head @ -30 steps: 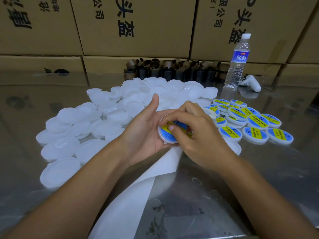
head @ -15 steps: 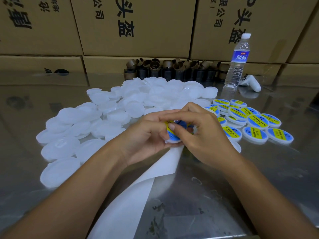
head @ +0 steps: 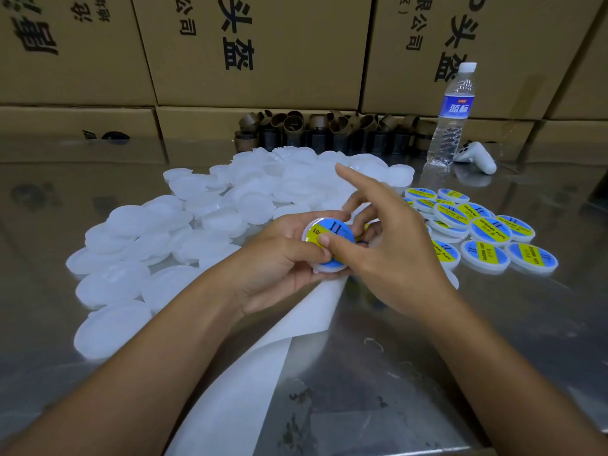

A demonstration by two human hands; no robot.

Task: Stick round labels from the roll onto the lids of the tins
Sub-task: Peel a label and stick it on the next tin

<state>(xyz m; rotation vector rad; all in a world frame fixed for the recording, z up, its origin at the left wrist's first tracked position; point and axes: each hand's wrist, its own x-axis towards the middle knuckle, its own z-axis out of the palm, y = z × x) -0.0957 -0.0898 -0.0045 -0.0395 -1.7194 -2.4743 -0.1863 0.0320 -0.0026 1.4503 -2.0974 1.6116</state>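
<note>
My left hand (head: 279, 261) grips a white round lid (head: 330, 246) at the table's middle, face tilted toward me. A blue and yellow round label covers its top. My right hand (head: 388, 245) presses its thumb on the label's yellow part, with the index finger raised and pointing away. A white backing strip (head: 263, 363) from the label roll runs from under my hands to the near edge. Several bare white lids (head: 184, 232) lie in a heap to the left and behind. Several labelled lids (head: 487, 235) lie grouped on the right.
The shiny metal table (head: 493, 340) carries a water bottle (head: 452, 116) and a white handheld controller (head: 477, 158) at the back right. A row of brown cardboard cores (head: 329, 133) stands before stacked cardboard boxes (head: 256, 51).
The lid has turned face up toward me in my left hand. My right index finger has lifted off and points away, while the thumb now presses on the label.
</note>
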